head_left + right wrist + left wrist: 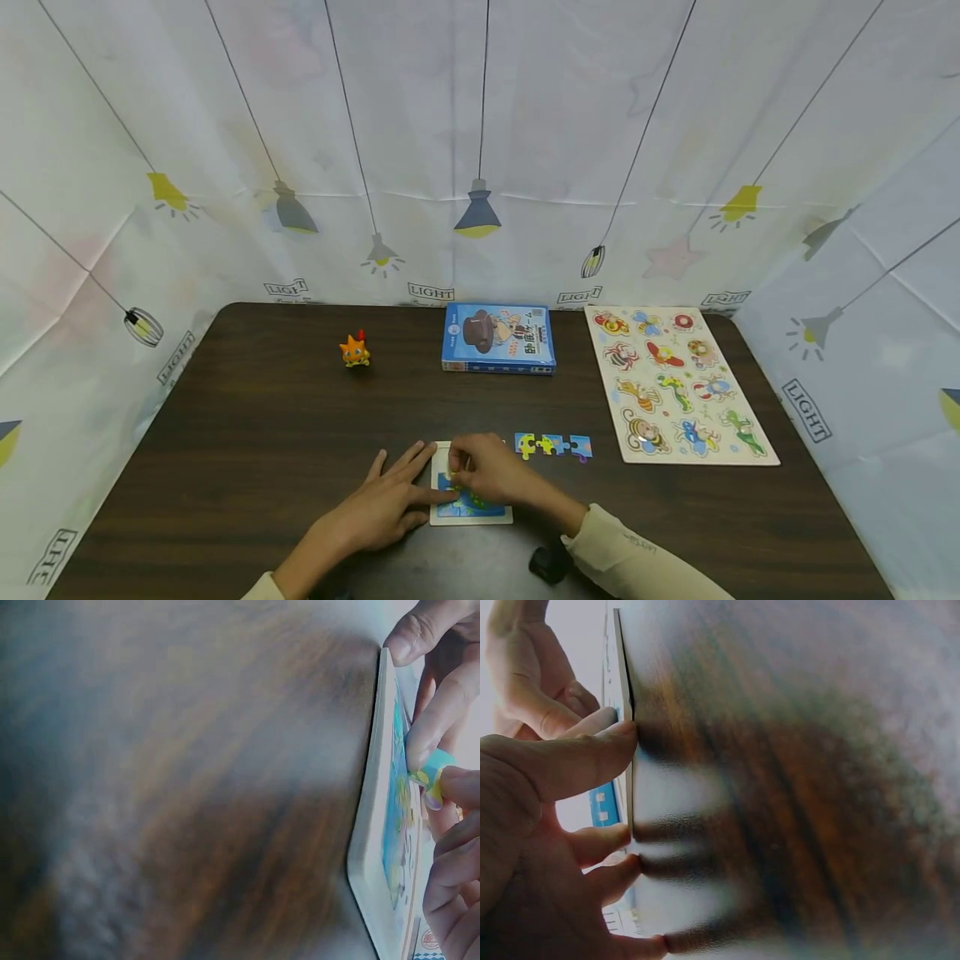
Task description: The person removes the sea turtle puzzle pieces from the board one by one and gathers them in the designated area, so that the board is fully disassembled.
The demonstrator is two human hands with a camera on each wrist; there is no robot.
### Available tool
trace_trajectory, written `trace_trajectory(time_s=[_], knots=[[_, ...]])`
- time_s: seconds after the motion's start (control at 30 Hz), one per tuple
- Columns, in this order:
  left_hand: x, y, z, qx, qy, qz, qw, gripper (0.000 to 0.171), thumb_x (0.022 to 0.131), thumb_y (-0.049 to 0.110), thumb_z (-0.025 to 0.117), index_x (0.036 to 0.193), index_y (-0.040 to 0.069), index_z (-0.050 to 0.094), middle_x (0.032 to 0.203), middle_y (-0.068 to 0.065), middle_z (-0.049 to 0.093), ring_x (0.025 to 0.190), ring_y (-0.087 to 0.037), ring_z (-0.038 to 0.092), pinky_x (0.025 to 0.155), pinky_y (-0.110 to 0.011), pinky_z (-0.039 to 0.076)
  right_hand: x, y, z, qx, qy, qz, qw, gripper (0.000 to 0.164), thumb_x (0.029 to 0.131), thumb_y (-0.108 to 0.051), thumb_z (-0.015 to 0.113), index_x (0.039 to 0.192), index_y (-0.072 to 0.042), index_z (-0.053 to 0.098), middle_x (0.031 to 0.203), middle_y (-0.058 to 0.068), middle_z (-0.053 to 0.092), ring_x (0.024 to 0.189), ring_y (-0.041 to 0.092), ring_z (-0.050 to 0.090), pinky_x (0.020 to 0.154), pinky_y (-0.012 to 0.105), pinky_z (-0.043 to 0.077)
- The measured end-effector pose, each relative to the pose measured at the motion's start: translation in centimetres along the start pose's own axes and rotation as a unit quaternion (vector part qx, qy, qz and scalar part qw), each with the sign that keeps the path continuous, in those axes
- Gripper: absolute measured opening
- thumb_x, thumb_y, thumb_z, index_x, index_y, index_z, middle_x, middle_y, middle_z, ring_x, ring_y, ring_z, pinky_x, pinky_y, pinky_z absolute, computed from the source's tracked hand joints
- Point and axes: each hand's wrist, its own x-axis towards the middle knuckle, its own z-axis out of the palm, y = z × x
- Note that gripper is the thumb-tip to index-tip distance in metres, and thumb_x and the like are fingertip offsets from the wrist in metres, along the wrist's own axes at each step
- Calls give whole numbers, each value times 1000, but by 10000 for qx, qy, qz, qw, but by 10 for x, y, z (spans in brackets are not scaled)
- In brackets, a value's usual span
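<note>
A small jigsaw tray with a pale border lies near the front of the dark table, its blue picture partly filled in. My left hand rests at its left side, fingers spread, with the index finger reaching over the picture. Above the tray, my right hand pinches a blue-and-yellow puzzle piece between thumb and fingers. In the right wrist view, that piece is tilted over the tray, right at a left fingertip. Several loose puzzle pieces lie in a row to the right of the tray.
A blue game box lies at the table's back middle. To the right is a large board of insect pictures. An orange toy figure stands at the back left. A black object sits by the right sleeve.
</note>
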Motion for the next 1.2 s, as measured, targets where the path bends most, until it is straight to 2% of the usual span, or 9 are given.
trace_trajectory(time_s=[0.27,0.53,0.97,1.2], knots=[[0,2,-1,17,47,52,10000,48,98,24,70,142,40,61,169,-16,18,156,-38,12,111,-80,10,1,4,2,229,91,59,9997,14,91,2,71,85,-10,66,76,-7,62,67,5,55,62,24,48],[0,4,-2,51,88,23,9999,47,98,22,70,141,39,62,168,-17,20,155,-39,14,109,-82,10,2,3,5,175,187,44,9997,14,91,4,70,83,-8,68,75,-5,63,65,4,55,62,23,49],[1,0,3,361,40,136,9992,45,100,23,67,139,46,62,167,-19,22,154,-43,15,106,-84,14,4,0,7,263,214,200,9992,15,91,7,66,83,-6,68,72,-1,61,61,6,52,57,24,46],[3,3,2,311,29,100,9995,46,99,19,69,137,45,64,167,-20,23,153,-45,16,104,-85,15,2,-3,-4,210,391,214,9988,14,94,2,66,86,-9,67,76,-5,62,63,7,53,59,24,47]])
